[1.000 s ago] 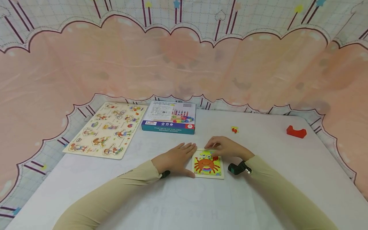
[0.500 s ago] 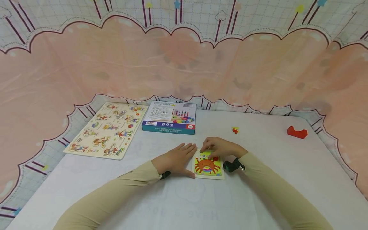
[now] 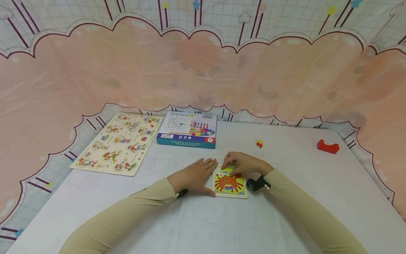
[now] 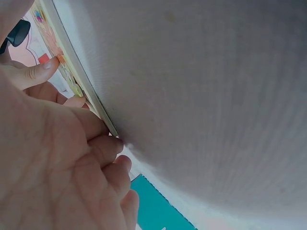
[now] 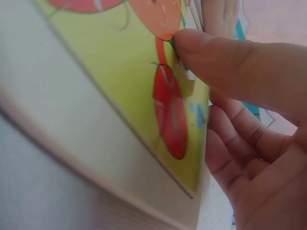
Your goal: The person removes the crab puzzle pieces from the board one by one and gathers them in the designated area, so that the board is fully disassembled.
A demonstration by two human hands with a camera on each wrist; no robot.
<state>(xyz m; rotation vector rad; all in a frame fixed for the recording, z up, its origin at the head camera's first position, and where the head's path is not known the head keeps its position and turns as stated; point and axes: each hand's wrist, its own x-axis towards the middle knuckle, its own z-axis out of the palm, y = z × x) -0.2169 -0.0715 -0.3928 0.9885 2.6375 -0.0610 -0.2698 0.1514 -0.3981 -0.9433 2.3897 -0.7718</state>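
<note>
At the far left lies a board [image 3: 96, 154] bearing small figures, with a boxed bead set [image 3: 186, 131] just to its right. Nearer, the left hand [image 3: 194, 176] rests with fingers nearly straight and thumb spread, touching the crab puzzle's left edge without gripping it. The crab puzzle [image 3: 228, 183] lies in the middle of the table [image 3: 285, 218]. At its far right part, the right hand [image 3: 246, 164] is bent into a pinch, thumb down on the picture; its fingertips are partly hidden, so whether a single piece is held is hard to say. To do this well, I would brace the frame firmly from the left and press gently and evenly. Farther right sit a loose piece [image 3: 259, 144] and a red block [image 3: 328, 146].
</note>
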